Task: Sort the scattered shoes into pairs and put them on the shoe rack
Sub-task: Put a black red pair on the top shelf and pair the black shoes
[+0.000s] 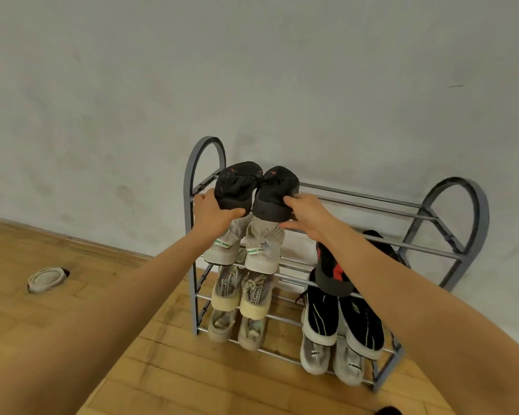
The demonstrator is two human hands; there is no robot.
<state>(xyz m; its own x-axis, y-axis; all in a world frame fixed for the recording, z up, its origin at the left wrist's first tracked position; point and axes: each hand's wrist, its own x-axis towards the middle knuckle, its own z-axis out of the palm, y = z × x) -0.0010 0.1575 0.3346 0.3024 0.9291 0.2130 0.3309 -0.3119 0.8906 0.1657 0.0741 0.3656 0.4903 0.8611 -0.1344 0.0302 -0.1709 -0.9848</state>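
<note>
A person stands in front of a grey metal shoe rack (478, 205) with four shelves. The left hand (213, 212) holds the left black shoe (235, 184) by its heel at the left end of the rack's top shelf. Its fingers (237, 211) curl around the heel. The right hand (309, 215) holds the right black shoe (277, 190) just beside the first one on the same shelf. The thumb sits on top of the heel and the fingers (291, 225) reach under it. The two black shoes touch at the toes, which point to the back of the rack.

Under them, on the left side of the rack, are a grey-white pair (264, 253), then a cream pair (255, 298), then a worn grey pair (250, 333) at the bottom. On the right side of the rack there is a black and red shoe (333, 271) on the second shelf. The right arm hides part of it. Below it is a black pair with white soles (321, 319), and a light grey pair (315, 354) is on the bottom shelf.

The rack stands on a wooden floor (192, 378) against a white wall (252, 70). A round white thing (47, 278) lies on the floor well to the left of the rack.
</note>
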